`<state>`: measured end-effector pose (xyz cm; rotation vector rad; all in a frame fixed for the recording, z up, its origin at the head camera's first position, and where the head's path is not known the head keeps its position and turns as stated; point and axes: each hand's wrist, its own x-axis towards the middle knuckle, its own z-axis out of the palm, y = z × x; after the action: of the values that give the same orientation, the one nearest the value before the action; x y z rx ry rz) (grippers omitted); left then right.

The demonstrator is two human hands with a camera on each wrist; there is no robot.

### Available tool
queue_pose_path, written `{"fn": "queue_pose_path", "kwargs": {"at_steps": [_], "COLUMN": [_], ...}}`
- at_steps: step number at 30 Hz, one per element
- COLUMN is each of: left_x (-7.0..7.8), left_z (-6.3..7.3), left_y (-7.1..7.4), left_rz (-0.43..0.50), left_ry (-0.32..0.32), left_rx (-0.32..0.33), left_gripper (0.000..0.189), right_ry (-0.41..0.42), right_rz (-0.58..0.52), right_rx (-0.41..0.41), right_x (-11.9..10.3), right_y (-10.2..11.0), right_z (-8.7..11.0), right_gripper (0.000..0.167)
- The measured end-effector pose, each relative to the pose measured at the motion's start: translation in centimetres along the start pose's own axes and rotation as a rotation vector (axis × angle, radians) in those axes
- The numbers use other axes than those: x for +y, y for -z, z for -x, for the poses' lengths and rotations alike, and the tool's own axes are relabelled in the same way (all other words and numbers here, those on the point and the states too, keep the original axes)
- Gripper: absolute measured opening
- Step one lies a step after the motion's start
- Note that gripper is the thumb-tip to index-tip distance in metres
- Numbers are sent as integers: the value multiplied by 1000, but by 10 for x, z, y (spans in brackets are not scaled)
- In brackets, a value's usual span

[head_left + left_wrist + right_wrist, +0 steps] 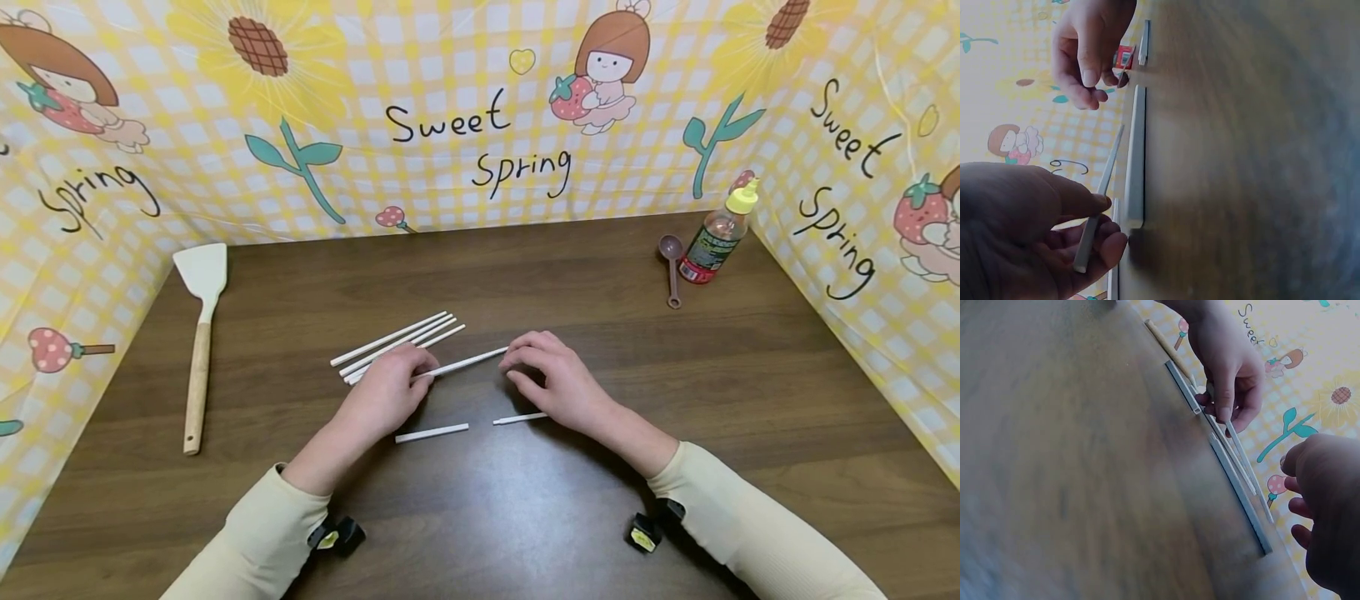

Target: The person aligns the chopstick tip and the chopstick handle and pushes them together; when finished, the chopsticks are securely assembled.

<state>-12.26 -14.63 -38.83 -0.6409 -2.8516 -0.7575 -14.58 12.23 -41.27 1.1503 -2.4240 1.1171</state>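
My left hand [390,383] pinches a thin white stick [468,361] near one end, between thumb and fingers. The held stick slants up to the right, its far end reaching toward my right hand [558,379]. In the left wrist view that hand hangs past the stick's tip with a gap between, its fingers loosely bent and holding nothing. Several white sticks [390,337] lie side by side just beyond my left hand. Nearer to me lies a short white stick [432,432]. Another stick with a narrower tip [517,419] is partly hidden under my right hand.
A white spatula [204,271] with a wooden handle lies at the left of the brown table [450,533]. At the back right stand a bottle [716,242] with a yellow cap and, beside it, a brown measuring spoon [671,267]. Patterned cloth [442,50] borders the back and sides.
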Motion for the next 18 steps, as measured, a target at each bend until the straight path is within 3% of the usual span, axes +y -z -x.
{"fn": "queue_pose_path", "kwargs": {"at_steps": [3,10,18], "left_x": [-1,-2,-7], "left_z": [-1,0,1], "left_y": [3,9,12], "left_rz": [-25,-88,-139], "left_ry": [62,285,355], "left_rx": [-10,-29,-15], "left_gripper": [7,6,3], "right_ry": [14,27,26], "right_rz": [-6,-24,-34], "right_rx": [-2,-16,-19], "right_x": [0,-1,-2], "right_y": [0,0,0], "right_z": [0,0,1], "right_gripper": [10,9,9]}}
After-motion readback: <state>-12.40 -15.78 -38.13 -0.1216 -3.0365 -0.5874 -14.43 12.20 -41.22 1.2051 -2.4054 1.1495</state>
